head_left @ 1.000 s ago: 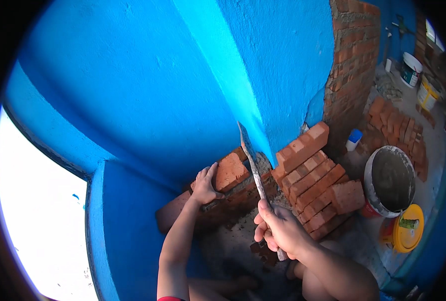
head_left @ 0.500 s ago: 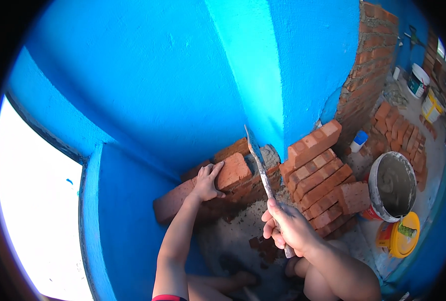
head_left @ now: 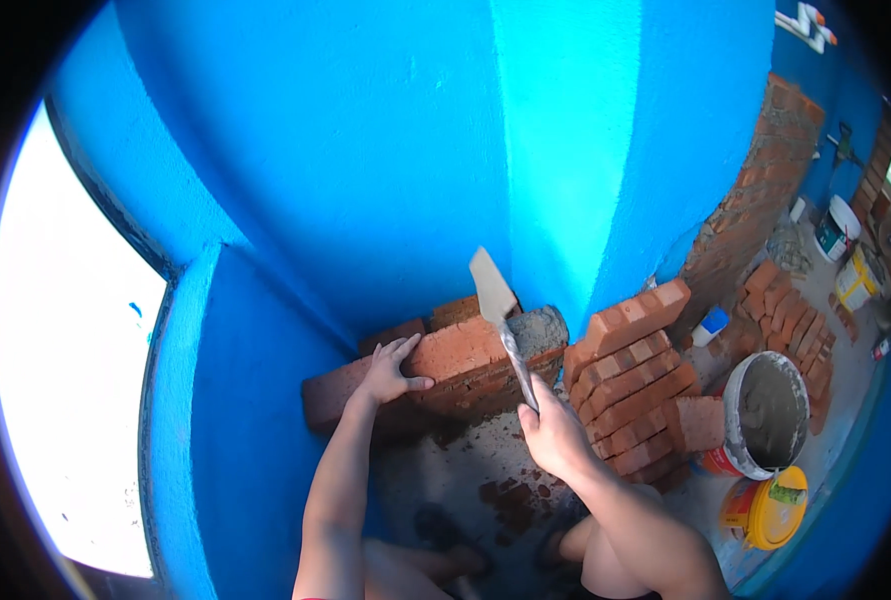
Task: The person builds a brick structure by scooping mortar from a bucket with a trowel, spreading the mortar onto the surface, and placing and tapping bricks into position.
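My right hand [head_left: 553, 430] is closed around the handle of a trowel [head_left: 492, 287]. Its pale, pointed blade is raised over the right end of an orange brick [head_left: 455, 345] on a low brick course against the blue wall. Fingers spread, my left hand [head_left: 390, 374] rests on the top of the bricks, with its thumb toward me along the front edge. Right of the orange brick, grey mortar [head_left: 538, 330] covers the end of the course. Farther left along the course lies a darker brick [head_left: 330, 393].
A stack of bricks [head_left: 637, 390] stands right of the course. Beyond it are a bucket of grey mortar [head_left: 770, 412], a yellow-lidded bucket [head_left: 773, 510] and a blue-and-white container [head_left: 710, 326]. More bricks [head_left: 790, 325] lie farther back. Blue walls [head_left: 345, 170] enclose the corner.
The trowel has turned so that its blade shows flat rather than edge-on. My left hand has slid slightly left along the bricks. The whole view has shifted a little.
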Demonstrator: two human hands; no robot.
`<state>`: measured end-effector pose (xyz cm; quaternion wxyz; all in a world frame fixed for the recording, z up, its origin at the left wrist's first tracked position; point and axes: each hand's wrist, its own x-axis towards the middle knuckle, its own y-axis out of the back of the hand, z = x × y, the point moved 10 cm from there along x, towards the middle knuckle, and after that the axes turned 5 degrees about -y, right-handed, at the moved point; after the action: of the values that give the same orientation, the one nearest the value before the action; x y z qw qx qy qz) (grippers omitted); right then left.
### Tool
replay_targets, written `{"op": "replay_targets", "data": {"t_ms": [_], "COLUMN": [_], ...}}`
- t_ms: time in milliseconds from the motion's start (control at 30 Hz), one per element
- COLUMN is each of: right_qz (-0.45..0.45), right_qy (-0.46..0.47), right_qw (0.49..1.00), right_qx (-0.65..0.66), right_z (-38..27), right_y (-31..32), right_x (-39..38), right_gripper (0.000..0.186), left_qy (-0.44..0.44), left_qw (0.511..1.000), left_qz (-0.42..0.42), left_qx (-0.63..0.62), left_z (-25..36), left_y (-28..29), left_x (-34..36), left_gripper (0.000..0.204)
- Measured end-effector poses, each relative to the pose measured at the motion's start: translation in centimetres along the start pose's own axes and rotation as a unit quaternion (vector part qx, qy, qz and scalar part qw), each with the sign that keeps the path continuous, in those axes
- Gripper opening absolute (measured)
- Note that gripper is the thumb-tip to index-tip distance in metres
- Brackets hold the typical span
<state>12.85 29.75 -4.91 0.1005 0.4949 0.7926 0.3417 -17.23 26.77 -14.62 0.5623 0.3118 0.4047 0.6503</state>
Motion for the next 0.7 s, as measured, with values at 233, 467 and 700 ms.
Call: {"op": "replay_targets", "data": {"t_ms": [233,467,700], "right_qz": [-0.177,-0.120,-0.160], "right_qy": [-0.150,-0.105,-0.134], "right_qw": [0.970,0.986,0.978], "right_qx": [-0.071,-0.038,-0.028], "right_z": [5.0,4.8,5.0], "right_y": [-6.7,-7.3,-7.0], "right_x": [1.9,1.8,1.1], "right_gripper": [0.051,0.049,0.048], "left_qy": [-0.011,-0.016,0.002], "left_qw": [1.000,1.000,1.000], "left_qz": [-0.007,-0.007,-0.019], "left_qx": [-0.004,-0.001,0.002], "left_z": [0.4,1.1,0.5], "left_y": [-0.3,0.2,0.1], "left_x": [0.2,0.2,0.2], "left_gripper": [0.101,0.100,0.101]}}
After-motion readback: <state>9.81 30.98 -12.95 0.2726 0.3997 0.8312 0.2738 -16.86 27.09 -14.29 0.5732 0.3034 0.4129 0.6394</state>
